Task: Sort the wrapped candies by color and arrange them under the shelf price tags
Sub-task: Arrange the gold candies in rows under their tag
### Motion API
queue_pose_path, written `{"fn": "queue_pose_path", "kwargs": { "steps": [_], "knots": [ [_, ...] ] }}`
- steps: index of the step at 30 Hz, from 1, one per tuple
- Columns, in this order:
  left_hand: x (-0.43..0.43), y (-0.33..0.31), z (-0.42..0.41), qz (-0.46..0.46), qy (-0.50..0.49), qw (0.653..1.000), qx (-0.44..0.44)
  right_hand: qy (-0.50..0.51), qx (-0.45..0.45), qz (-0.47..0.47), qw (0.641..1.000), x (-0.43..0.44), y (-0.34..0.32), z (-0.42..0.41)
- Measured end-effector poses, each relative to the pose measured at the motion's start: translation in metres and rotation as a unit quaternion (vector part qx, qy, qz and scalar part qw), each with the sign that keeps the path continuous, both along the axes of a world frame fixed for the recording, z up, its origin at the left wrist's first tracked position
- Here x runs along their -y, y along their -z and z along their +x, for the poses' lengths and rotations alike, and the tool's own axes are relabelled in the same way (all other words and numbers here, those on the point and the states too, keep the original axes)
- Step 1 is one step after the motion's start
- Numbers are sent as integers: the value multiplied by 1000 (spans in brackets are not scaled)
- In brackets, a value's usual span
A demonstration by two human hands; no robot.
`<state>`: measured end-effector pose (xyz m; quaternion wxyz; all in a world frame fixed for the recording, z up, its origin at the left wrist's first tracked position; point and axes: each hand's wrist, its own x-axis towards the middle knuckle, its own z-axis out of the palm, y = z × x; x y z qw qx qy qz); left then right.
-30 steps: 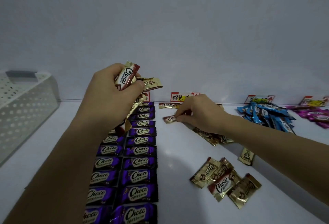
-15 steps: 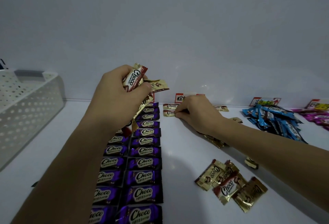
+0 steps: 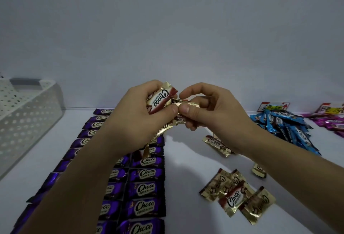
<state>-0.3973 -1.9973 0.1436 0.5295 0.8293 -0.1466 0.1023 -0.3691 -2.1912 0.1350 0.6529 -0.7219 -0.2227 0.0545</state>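
I note a white basket at the left edge. Purple candies lie in neat rows at lower centre, partly hidden by the left forearm. At centre frame the left hand grips a gold bunch, fingers curled round it, raised above the shelf. The right hand meets it and pinches one gold candy at the bunch's edge between thumb and forefinger. A gold pile lies at lower right. Blue candies and pink candies lie heaped at the right edge, just below two tags.
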Motion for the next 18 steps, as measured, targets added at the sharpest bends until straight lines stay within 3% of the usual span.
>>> {"fn": "queue_pose_path", "kwargs": {
  "steps": [7,11,18],
  "knots": [
    [5,5,3,-66,-77,995,-1,132,56,5,990,40,3,14],
    [6,6,4,-79,-82,993,-17,188,172,-266,930,68,23,44],
    [8,9,5,-51,-86,995,-9,165,235,-458,841,69,53,52]
  ]
}}
